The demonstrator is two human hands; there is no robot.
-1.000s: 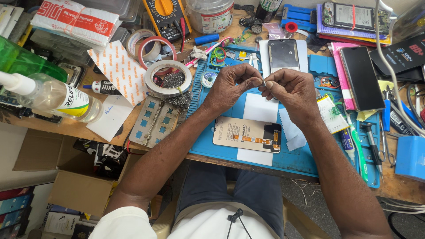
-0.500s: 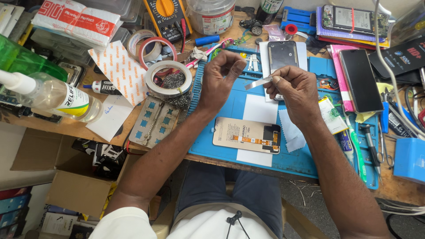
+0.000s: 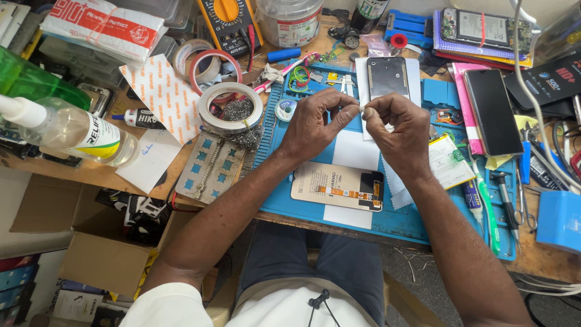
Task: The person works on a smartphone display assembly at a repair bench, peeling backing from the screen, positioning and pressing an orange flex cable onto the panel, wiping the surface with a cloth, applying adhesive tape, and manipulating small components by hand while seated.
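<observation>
Strip (image 3: pixel 364 109) — a tiny white bit, pinched between the fingertips of both hands above the blue mat (image 3: pixel 417 221). Half a second ago it showed as a longer pale sliver slanting from the right hand up toward the left, with the hands a little apart; now the hands have closed in, fingertips almost touching, and only a small end shows, too small to tell its long axis or which way it points. Left hand (image 3: pixel 313 124) has thumb and forefinger pressed together at the bit; right hand (image 3: pixel 396 130) is clamped on it likewise. Below them on the mat lies a phone screen (image 3: pixel 338 186), face down, long axis left to right. Beyond the hands lies a phone back (image 3: pixel 387 77), and a tape roll (image 3: pixel 230 107) sits left of the mat.
</observation>
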